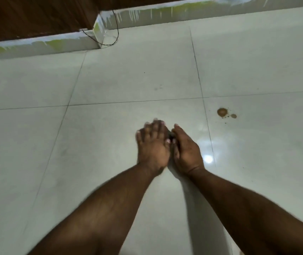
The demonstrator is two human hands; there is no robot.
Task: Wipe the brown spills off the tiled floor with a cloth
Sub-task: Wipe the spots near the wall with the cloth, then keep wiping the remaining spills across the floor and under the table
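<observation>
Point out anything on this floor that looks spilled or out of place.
Brown spill with a smaller drop and specks sits on the tile right of the hands, unwiped. A loose black cable trails onto the floor by the paint-dripped skirting. No cloth visible.

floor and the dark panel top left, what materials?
Floor: looks like glazed ceramic or vitrified tile, pale and glossy; thin grout lines and a sharp light reflection show it. Dark panel: seems wood or wood-look laminate, brown with streaky vertical grain; which one cannot be told.
</observation>
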